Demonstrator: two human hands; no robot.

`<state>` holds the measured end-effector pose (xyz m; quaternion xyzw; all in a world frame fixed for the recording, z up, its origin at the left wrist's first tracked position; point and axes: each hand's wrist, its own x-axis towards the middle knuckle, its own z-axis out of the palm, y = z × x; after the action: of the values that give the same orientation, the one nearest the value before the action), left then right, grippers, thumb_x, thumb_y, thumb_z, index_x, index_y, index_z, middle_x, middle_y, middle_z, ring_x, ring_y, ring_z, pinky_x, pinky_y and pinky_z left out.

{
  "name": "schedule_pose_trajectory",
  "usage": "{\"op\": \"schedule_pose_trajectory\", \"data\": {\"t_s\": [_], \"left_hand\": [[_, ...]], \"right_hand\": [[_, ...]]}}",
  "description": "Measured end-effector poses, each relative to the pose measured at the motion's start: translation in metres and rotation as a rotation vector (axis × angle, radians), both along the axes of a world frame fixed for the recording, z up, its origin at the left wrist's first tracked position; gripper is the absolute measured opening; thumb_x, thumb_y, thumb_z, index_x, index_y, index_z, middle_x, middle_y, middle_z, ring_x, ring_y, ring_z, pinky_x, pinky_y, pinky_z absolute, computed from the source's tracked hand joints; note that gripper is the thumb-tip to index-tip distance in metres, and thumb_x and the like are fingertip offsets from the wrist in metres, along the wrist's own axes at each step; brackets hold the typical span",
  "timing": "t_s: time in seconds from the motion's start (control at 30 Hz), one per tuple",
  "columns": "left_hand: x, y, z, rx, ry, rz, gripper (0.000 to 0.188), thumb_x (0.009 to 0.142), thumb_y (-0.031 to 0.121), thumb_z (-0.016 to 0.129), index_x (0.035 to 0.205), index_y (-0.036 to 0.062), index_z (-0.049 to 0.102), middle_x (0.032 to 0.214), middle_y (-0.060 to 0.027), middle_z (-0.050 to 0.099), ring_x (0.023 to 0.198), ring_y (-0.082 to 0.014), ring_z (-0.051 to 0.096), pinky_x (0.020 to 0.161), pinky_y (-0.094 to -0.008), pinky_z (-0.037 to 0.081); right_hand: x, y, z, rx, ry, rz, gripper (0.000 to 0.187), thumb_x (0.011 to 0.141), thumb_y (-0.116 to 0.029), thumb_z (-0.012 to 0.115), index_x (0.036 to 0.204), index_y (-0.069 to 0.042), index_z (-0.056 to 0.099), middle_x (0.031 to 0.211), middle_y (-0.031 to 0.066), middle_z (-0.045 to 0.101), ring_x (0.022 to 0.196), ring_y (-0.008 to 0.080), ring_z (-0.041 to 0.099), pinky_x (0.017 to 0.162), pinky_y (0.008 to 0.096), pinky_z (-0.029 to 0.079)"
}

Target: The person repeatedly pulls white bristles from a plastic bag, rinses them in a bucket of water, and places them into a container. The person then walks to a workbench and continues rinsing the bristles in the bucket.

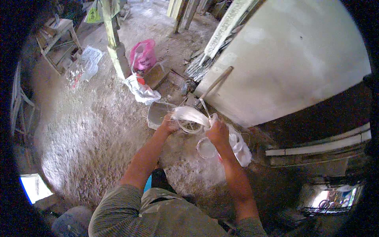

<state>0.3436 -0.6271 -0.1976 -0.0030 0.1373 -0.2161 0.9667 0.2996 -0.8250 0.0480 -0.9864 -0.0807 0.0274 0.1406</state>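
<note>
A bundle of long whitish fibres [189, 114] stretches between my two hands, with loose strands looping below it. My left hand [169, 124] is closed on its left end. The fingers of my right hand [217, 131] are wrapped round the other end, where the strands gather tightly. Just beyond my left hand a greyish container [155, 113] stands on the floor, partly hidden by hand and fibres. Below my right hand sits a round whitish tub [203, 152], and beside it lies a white plastic bag [244, 155].
A large pale panel [292, 59] fills the right side, with a wooden stick [217, 82] slanting against it. Ahead are a white bag [143, 94], a pink bag [144, 55] and a post [114, 53]. A wooden stand [59, 33] is at the far left.
</note>
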Motion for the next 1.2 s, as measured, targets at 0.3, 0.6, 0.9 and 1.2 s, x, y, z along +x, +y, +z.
{"op": "schedule_pose_trajectory", "data": {"t_s": [0.3,0.6,0.9,1.2], "left_hand": [[0.058,0.069,-0.100,-0.072,0.482,0.101,0.058,0.096,0.042,0.045,0.137,0.0014,0.043,0.132,-0.0206,0.052,0.118,-0.0368,0.053,0.104,-0.0520,0.043],[0.067,0.116,-0.044,0.485,0.619,0.285,0.075,0.086,0.037,0.065,0.144,0.0048,0.030,0.138,-0.0183,0.042,0.128,-0.0343,0.042,0.105,-0.0516,0.039],[0.092,0.110,0.081,1.231,-0.114,0.554,0.046,0.083,0.003,0.073,0.126,0.0050,0.059,0.104,-0.0066,0.066,0.092,-0.0153,0.063,0.083,-0.0276,0.051],[0.083,0.115,0.197,1.273,-0.431,0.417,0.027,0.085,0.003,0.070,0.111,0.0017,0.066,0.104,-0.0053,0.069,0.096,-0.0148,0.064,0.092,-0.0302,0.049]], "right_hand": [[0.103,0.072,-0.043,-0.120,-0.043,0.034,0.049,0.075,-0.024,0.073,0.115,0.000,0.056,0.093,0.0249,0.068,0.090,0.0423,0.066,0.080,0.0504,0.053],[0.128,0.070,-0.002,-0.037,-0.042,0.006,0.039,0.072,-0.026,0.078,0.097,0.002,0.065,0.091,0.0252,0.069,0.089,0.0417,0.067,0.080,0.0496,0.054],[0.144,0.063,0.017,-0.009,-0.101,-0.029,0.049,0.074,-0.030,0.076,0.108,0.002,0.061,0.094,0.0260,0.068,0.090,0.0432,0.066,0.082,0.0503,0.053],[0.144,0.053,0.052,0.191,-0.050,0.052,0.055,0.071,-0.021,0.077,0.115,0.003,0.053,0.094,0.0276,0.067,0.091,0.0455,0.065,0.081,0.0502,0.053]]}}
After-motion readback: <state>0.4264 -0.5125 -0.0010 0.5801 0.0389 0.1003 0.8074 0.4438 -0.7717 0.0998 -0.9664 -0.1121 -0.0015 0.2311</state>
